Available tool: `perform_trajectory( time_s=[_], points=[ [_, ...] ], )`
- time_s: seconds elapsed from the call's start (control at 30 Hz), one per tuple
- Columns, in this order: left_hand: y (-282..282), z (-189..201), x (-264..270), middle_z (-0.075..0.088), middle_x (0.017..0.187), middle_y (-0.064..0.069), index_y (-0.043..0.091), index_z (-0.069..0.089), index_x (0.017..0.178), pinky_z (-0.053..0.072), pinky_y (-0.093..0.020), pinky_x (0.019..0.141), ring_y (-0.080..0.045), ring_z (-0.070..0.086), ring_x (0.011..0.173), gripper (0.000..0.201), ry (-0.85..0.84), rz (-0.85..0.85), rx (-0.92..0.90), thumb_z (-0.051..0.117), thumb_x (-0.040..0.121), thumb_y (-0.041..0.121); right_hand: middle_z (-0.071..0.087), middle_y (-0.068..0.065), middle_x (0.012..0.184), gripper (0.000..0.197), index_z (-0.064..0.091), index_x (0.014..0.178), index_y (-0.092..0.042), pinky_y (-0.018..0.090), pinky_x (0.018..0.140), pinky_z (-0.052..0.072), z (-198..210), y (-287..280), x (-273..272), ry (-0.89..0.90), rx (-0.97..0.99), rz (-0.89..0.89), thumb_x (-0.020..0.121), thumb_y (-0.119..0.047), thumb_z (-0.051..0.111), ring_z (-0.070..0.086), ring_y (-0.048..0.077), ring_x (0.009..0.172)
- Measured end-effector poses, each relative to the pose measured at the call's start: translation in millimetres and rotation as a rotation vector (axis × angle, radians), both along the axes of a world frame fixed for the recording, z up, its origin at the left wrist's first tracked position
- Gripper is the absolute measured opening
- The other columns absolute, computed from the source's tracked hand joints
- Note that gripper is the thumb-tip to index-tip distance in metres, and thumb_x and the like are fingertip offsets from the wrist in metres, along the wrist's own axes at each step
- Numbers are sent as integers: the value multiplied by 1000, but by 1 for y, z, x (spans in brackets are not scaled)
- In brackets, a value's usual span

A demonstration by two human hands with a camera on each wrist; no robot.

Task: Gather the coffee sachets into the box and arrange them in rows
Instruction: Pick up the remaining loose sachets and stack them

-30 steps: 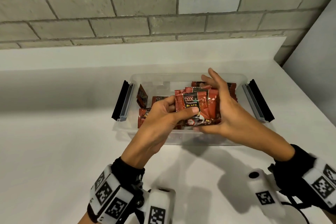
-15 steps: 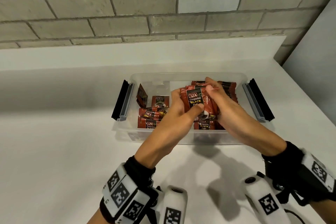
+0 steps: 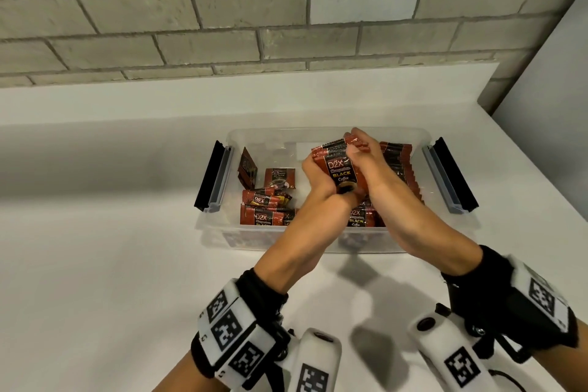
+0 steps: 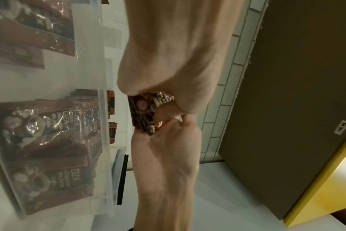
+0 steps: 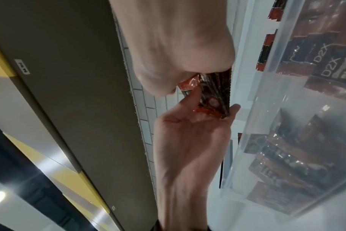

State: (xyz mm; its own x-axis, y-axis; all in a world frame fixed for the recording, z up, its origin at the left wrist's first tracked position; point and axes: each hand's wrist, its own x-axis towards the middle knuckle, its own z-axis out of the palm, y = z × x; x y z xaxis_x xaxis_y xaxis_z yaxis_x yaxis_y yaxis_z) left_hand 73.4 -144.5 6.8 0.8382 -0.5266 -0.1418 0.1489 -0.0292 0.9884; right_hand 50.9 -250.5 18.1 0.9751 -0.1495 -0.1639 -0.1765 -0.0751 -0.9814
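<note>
A clear plastic box (image 3: 216, 232) stands on the white counter. Over its middle, both hands hold an upright stack of red coffee sachets (image 3: 339, 169). My left hand (image 3: 318, 177) grips the stack's lower left side. My right hand (image 3: 364, 154) curls over its top and right side. In the left wrist view the stack (image 4: 143, 112) is squeezed between the two palms beside the box wall (image 4: 101, 75). The right wrist view shows the stack (image 5: 213, 93) the same way. A standing row of sachets (image 3: 399, 162) fills the box's right part. Several loose sachets (image 3: 264, 200) lie at its left.
Black-and-grey latches (image 3: 214, 178) (image 3: 448, 175) stick out at both ends of the box. A brick wall (image 3: 222, 25) rises behind the counter ledge. A grey panel (image 3: 547, 105) stands at the right. White counter (image 3: 95, 264) lies in front and left of the box.
Both hands have raised the stack and carried it a little farther back over the box. My right hand has shifted from cupping the stack's side to curling over its top.
</note>
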Motion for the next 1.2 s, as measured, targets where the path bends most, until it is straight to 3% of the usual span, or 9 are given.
perform_trajectory(
  time_s=[0.2, 0.3, 0.5, 0.57, 0.67, 0.8, 1.0, 1.1, 1.2],
  points=[
    [2, 1, 3, 55, 117, 11, 24, 19, 131, 50, -14, 81, 12, 57, 97, 54, -15, -88, 14, 44, 92, -5, 38, -9, 144, 56, 0, 148, -44, 26, 102, 26, 5, -7, 1, 59, -169, 69, 99, -35, 26, 37, 10, 132],
    [3, 3, 7, 58, 113, 9, 21, 22, 127, 50, -14, 75, 5, 58, 101, 48, -39, -65, 66, 44, 92, -3, 47, -27, 106, 58, -5, 149, -40, 25, 95, 32, 6, -10, 3, 61, -231, 113, 100, -31, 26, 50, 0, 104],
    [6, 8, 22, 59, 109, -1, 17, 25, 127, 54, -19, 80, -6, 59, 100, 48, -49, -79, 171, 52, 91, 0, 61, -1, 105, 44, 33, 128, -25, 37, 80, 56, 22, -41, 23, 80, -567, 277, 91, -29, 57, 64, 15, 93],
    [6, 9, 28, 58, 117, -9, 17, 24, 127, 50, -32, 86, -16, 57, 108, 48, -48, -148, 264, 55, 92, 6, 55, -2, 115, 52, 33, 126, -28, 34, 79, 57, 31, -54, 31, 125, -595, 390, 85, -27, 65, 62, 13, 98],
    [3, 6, 34, 55, 114, -6, 15, 21, 133, 50, -15, 74, -7, 53, 98, 55, -39, -287, 393, 56, 91, 7, 59, 0, 108, 44, 39, 122, -21, 25, 68, 56, 38, -59, 42, 259, -687, 650, 86, -18, 64, 66, 16, 90],
    [0, -3, 38, 50, 101, 0, 10, 15, 142, 40, -16, 65, -5, 46, 87, 65, -5, -407, 593, 56, 91, 10, 59, -4, 82, 23, 45, 97, -24, 16, 56, 45, 23, -55, 52, 373, -833, 852, 86, -21, 65, 57, 1, 63],
    [2, 3, 59, 54, 90, -8, 6, 55, 94, 50, -39, 88, -19, 52, 88, 13, 62, -533, 781, 59, 82, 11, 57, 0, 96, 37, 47, 115, -12, 27, 72, 48, 1, -47, 57, 425, -994, 911, 87, -29, 64, 54, 13, 84],
    [6, -6, 78, 51, 107, -9, 8, 47, 108, 45, -30, 98, -17, 49, 105, 28, 221, -413, 704, 47, 84, -7, 55, 4, 125, 60, 37, 138, -9, 29, 91, 49, -8, -45, 54, 428, -1084, 928, 88, -34, 62, 55, 18, 107],
    [6, -14, 87, 44, 110, -8, 12, 43, 100, 44, -23, 93, -15, 44, 103, 32, 276, -365, 670, 39, 83, -14, 58, 1, 101, 51, 43, 132, -4, 19, 67, 44, -16, -42, 52, 399, -1197, 944, 92, -34, 57, 54, 13, 84]
  ],
)
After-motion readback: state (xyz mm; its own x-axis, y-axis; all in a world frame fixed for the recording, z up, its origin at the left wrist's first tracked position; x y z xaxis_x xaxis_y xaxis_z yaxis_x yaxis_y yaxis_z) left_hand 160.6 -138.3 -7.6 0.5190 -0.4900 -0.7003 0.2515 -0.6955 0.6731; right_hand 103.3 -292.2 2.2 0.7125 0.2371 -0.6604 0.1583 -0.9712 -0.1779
